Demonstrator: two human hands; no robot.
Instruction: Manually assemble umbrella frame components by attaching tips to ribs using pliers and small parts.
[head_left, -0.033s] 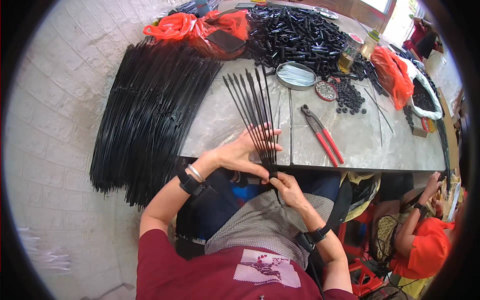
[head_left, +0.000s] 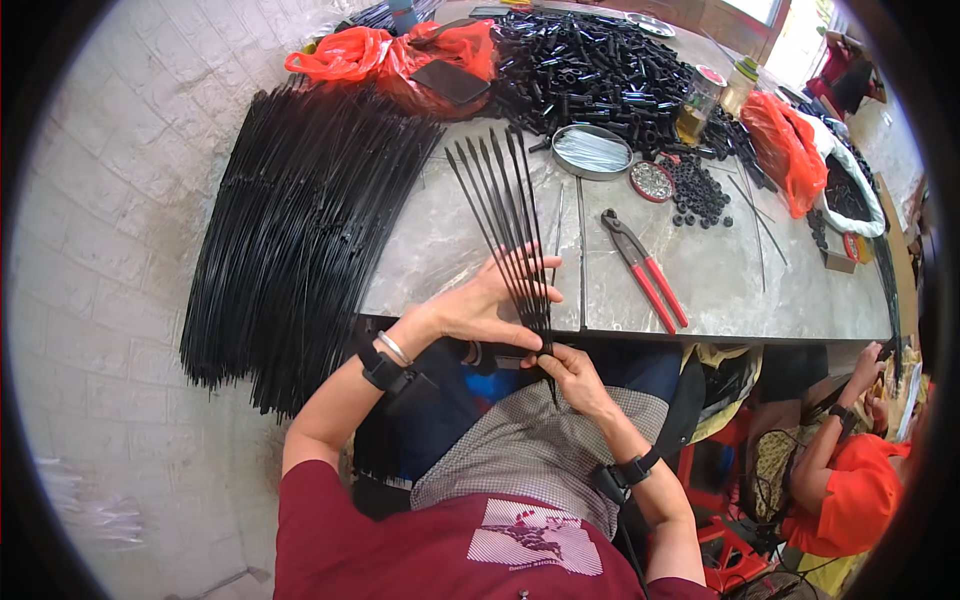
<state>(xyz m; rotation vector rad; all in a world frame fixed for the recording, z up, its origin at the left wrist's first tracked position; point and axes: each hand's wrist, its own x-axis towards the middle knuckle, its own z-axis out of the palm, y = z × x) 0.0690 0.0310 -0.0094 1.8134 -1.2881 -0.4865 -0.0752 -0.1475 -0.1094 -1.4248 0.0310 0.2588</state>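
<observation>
A fan of thin black rods rises from my hands over the table edge, its upper ends spread apart. My right hand pinches the rods where they come together at the bottom, and a short tail sticks out below. Behind the fan pass the outstretched fingers of my left hand; its thumb lies across the front near the gathered ends, so the rods sit between thumb and fingers. A large heap of similar black rods lies to the left on the table.
Red-handled cutters lie right of the fan. Beyond are a round tin of pale sticks, a small dish of metal bits, black caps and a pile of black tubular parts. A phone rests on red bags. Another person sits at right.
The fan of rods has shifted very slightly left and spread a little at the top. My hands keep nearly the same place and hold.
</observation>
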